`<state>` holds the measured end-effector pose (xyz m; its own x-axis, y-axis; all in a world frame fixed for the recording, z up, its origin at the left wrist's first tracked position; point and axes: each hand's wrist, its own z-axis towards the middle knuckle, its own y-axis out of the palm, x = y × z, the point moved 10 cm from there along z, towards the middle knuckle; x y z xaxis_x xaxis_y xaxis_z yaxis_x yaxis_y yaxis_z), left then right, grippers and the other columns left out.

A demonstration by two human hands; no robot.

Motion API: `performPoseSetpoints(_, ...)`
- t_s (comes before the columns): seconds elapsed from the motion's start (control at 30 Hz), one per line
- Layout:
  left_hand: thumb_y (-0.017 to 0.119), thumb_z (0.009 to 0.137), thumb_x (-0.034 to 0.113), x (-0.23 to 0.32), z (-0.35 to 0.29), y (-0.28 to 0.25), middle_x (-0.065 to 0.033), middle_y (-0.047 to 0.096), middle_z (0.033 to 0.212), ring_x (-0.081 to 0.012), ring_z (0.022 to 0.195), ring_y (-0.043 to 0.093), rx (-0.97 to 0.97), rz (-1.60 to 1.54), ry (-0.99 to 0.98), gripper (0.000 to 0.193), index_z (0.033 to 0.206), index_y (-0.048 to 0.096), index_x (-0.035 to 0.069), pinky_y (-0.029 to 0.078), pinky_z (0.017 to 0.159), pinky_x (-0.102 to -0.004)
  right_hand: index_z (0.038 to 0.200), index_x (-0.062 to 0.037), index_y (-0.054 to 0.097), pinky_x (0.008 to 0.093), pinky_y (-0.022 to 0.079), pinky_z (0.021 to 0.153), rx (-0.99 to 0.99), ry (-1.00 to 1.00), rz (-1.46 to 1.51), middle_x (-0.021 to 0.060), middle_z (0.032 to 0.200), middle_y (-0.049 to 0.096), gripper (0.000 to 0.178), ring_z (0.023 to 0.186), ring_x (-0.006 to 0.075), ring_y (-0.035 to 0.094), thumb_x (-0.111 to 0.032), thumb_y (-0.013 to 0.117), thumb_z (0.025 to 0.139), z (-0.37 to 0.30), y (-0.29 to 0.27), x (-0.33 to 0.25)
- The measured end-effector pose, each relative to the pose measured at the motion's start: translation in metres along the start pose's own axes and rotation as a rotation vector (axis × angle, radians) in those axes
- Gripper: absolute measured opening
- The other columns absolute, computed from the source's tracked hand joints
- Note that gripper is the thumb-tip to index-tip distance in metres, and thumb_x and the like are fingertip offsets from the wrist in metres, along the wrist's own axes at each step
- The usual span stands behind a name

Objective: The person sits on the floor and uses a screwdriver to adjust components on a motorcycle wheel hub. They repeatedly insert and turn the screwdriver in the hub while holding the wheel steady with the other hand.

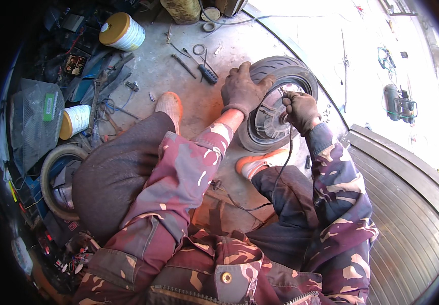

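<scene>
A hub-motor wheel (272, 115) with a black tyre (280, 66) rests on the floor in front of me. My left hand (242, 90), in a brown work glove, grips the tyre's left side, its thumb reaching over the sidewall. Over the hub's right part, my gloved right hand (301, 109) is closed in a pinch. A small thin thing shows at its fingertips, too small to name. From the hub's axle, a black cable (285, 168) hangs and loops down past my right leg.
A screwdriver with a dark handle (208, 74) and a metal rod (183, 66) lie beyond my left hand. Wire spools (132, 36), a loose tyre (48, 175) and a mesh basket (35, 122) crowd the left. At right are a ribbed metal panel (402, 203) and a compressor (400, 103).
</scene>
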<state>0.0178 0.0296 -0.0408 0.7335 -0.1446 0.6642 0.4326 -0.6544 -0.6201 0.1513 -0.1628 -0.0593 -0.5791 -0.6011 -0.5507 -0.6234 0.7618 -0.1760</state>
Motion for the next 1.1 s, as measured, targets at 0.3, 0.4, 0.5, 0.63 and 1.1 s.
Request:
performPoseSetpoints(0.3, 0.076, 0.085, 0.073, -0.004, 0.000, 0.001, -0.0241, 0.065, 0.139, -0.0399, 0.132, 0.064, 0.005, -0.005, 0.013, 0.092, 0.150, 0.060, 0.011, 0.052, 0.111, -0.0473, 0.108, 0.0001, 0.071, 0.0333, 0.044, 0.049, -0.129, -0.295, -0.289, 0.0049, 0.079, 0.068, 0.023, 0.056, 0.0147, 0.055, -0.018, 0.058, 0.111, -0.001, 0.007, -0.017)
performPoseSetpoints(0.4, 0.077, 0.084, 0.073, -0.006, 0.000, 0.000, -0.0236, 0.065, 0.138, -0.0396, 0.131, 0.064, 0.015, -0.015, 0.020, 0.091, 0.150, 0.060, 0.011, 0.052, 0.111, -0.0471, 0.127, 0.0038, 0.067, 0.0381, 0.054, 0.058, 0.015, -0.039, -0.248, 0.0133, 0.088, 0.072, 0.036, 0.065, 0.0197, 0.067, -0.027, 0.064, 0.109, -0.024, -0.006, -0.017)
performPoseSetpoints(0.5, 0.078, 0.083, 0.072, -0.006, 0.000, 0.001, -0.0232, 0.065, 0.138, -0.0394, 0.132, 0.064, 0.012, -0.026, 0.019, 0.091, 0.150, 0.060, 0.011, 0.052, 0.111, -0.0469, 0.140, -0.0030, 0.064, 0.0452, 0.060, 0.078, 0.199, -0.305, -0.916, 0.0178, 0.096, 0.075, 0.051, 0.088, 0.0284, 0.075, -0.040, 0.067, 0.105, -0.056, -0.005, -0.058)
performPoseSetpoints(0.63, 0.079, 0.082, 0.071, -0.007, 0.000, 0.001, -0.0229, 0.065, 0.139, -0.0391, 0.132, 0.064, -0.008, -0.039, 0.002, 0.092, 0.150, 0.060, 0.012, 0.052, 0.111, -0.0467, 0.131, -0.0209, 0.073, 0.0506, 0.057, 0.090, 0.274, -0.742, -1.557, 0.0131, 0.101, 0.074, 0.044, 0.103, 0.0348, 0.075, -0.048, 0.074, 0.097, -0.094, 0.019, -0.085)
performPoseSetpoints(1.1, 0.077, 0.084, 0.073, -0.006, 0.001, 0.002, -0.0239, 0.065, 0.139, -0.0402, 0.131, 0.064, 0.016, -0.017, 0.015, 0.092, 0.149, 0.060, 0.011, 0.053, 0.109, -0.0474, 0.101, -0.0134, 0.076, 0.0471, 0.057, 0.082, 0.070, -0.856, -1.890, 0.0120, 0.096, 0.076, 0.040, 0.094, 0.0334, 0.077, -0.047, 0.088, 0.083, -0.085, 0.038, -0.080)
